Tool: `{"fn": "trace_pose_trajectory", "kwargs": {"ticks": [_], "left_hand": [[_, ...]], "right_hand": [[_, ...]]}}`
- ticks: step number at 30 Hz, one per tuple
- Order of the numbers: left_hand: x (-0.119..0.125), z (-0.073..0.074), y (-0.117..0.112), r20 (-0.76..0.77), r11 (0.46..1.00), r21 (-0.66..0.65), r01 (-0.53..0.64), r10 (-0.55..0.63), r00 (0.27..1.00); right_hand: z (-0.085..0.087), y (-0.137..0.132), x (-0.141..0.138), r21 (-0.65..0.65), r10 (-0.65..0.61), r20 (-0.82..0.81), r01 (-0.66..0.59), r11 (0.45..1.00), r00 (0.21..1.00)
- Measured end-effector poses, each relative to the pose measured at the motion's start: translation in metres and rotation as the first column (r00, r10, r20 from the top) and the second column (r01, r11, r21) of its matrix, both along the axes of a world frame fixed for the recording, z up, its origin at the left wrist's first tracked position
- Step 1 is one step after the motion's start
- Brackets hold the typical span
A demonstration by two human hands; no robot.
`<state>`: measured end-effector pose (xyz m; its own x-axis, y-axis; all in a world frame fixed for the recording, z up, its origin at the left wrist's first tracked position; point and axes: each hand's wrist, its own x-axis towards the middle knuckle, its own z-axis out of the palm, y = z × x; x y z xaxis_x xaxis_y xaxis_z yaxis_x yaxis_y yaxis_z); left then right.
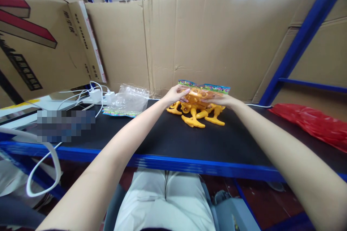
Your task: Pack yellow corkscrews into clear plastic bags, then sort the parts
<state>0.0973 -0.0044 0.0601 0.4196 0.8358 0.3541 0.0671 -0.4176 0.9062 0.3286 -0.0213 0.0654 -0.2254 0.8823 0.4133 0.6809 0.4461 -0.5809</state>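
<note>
A clear plastic bag [200, 95] with a colourful printed top edge and orange-yellow pieces in it is held between my two hands above the black tabletop. My left hand [176, 95] grips its left side, thumb across the front. At the right side, my right hand [221, 100] is closed on the bag, its fingers partly hidden behind the plastic. Directly below lie several yellow plastic pieces [193, 118] with anchor-like ends, some covered by the bag and hands. Left of them a flat, clear bag [127, 100] with a similar printed edge rests on the table.
A red plastic bag [311, 121] lies at the right of the black table [168, 144]. White chargers and cables [94, 95] and a blurred-out item [66, 124] are at the left. Cardboard [211, 39] stands behind; a blue post [298, 36] rises at right.
</note>
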Motion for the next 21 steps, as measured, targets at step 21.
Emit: {"fn": "trace_pose_trajectory", "kwargs": {"ticks": [21], "left_hand": [[0.014,0.024,0.007,0.24,0.914,-0.192,-0.357,0.397,0.886]], "right_hand": [[0.055,-0.033,-0.04,-0.068,-0.103,-0.523,0.079,0.995,0.846]]}}
